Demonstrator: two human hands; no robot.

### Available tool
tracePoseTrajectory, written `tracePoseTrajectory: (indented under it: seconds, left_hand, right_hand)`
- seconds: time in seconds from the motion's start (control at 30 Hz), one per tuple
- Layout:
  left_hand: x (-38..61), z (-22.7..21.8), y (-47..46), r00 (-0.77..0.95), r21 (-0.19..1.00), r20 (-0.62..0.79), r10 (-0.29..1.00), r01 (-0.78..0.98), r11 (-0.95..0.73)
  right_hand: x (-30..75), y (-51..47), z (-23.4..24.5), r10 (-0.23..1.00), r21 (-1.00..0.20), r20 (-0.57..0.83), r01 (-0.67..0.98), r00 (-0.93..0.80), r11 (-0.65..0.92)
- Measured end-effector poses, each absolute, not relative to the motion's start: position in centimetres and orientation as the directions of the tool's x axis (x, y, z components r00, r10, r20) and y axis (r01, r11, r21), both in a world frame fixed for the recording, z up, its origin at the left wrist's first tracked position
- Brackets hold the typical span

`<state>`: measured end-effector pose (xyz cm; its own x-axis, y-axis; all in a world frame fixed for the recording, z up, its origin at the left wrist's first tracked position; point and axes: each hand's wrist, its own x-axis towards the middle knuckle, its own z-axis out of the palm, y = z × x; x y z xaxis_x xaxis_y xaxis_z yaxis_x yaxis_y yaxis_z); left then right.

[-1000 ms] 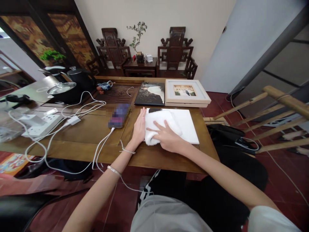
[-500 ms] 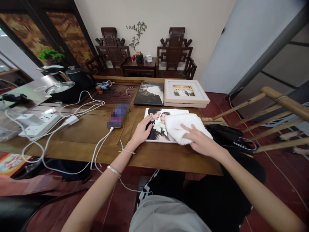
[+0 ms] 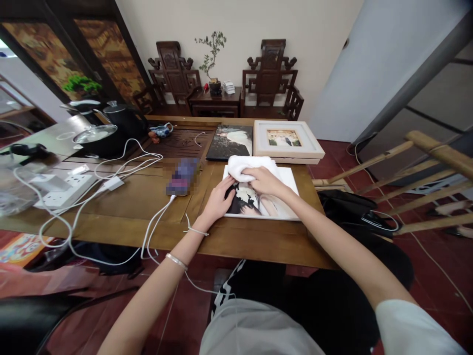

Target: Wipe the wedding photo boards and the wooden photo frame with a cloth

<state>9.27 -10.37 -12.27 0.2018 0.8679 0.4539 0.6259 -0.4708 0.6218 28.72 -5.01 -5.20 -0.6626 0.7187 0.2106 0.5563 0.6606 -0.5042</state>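
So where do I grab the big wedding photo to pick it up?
Probably its bare right edge, coming from the right. The wedding photo lies flat and thin on the table, the left hand presses its left edge and the right hand holds a white cloth on its far part. Slide fingers under, thumb on top.

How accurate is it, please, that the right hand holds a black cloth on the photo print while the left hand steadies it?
Not quite: the head view shows a white cloth, not black; the right hand holds it on the photo print, the left hand steadying the print.
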Motion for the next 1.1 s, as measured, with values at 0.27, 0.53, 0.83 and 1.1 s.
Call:
tracePoseTrajectory:
  seconds: [0.27, 0.53, 0.83, 1.1]
  left_hand:
    - [9.3, -12.1, -10.5, 0.197, 0.614, 0.446, 0.873, 0.642, -0.459]
    - [9.3, -12.1, -10.7, 0.221, 0.649, 0.431, 0.875, 0.597, -0.471]
    - [9.3, -12.2, -10.6, 0.206, 0.638, 0.422, 0.883, 0.625, -0.450]
    - [9.2, -12.5, -10.3, 0.210, 0.623, 0.427, 0.879, 0.636, -0.455]
  right_hand:
    - [26.4, -5.0, -4.7, 0.651, -0.519, 0.241, 0.471, -0.719, 0.713]
    - [35.8, -5.3, -6.5, 0.762, -0.405, 0.243, 0.651, -0.600, 0.642]
    - [39.8, -16.1, -7.8, 0.706, -0.260, 0.203, 0.658, -0.678, 0.707]
    - [40.3, -20.4, -6.6, 0.621, -0.301, 0.151, 0.562, -0.769, 0.770]
